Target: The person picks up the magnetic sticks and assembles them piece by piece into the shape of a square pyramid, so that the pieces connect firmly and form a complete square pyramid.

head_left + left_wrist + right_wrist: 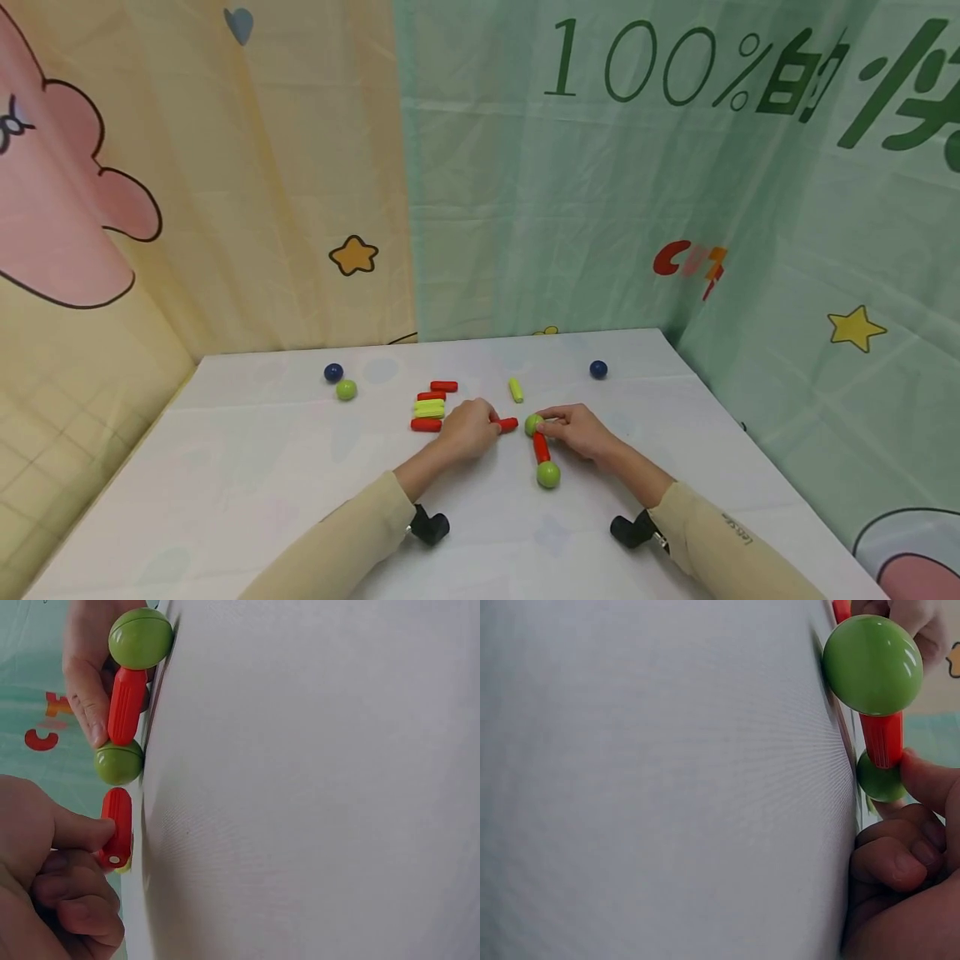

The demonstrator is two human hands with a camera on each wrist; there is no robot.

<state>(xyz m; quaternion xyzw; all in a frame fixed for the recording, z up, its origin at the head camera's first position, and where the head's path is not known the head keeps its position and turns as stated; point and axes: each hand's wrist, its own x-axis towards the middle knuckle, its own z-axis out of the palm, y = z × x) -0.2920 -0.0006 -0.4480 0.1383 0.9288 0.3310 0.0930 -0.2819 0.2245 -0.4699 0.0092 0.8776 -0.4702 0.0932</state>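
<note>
Between thumb and fingers my left hand (468, 431) pinches a red rod (118, 817), its free end pointing toward the green balls. My right hand (576, 429) grips the far green ball (533, 425) of a joined piece. From that ball a red rod (542, 448) runs to a nearer green ball (548, 474); the left wrist view shows the three in line. A small gap separates the left hand's rod from the gripped ball. Part of that ball is hidden by the right fingers in the head view.
Left of the left hand lie several red rods (426, 425) and yellow-green rods (429, 408). A single yellow-green rod (516, 390) lies behind the hands. Farther left sit a blue ball (333, 372) and a green ball (346, 389); another blue ball (597, 369) is at the back right.
</note>
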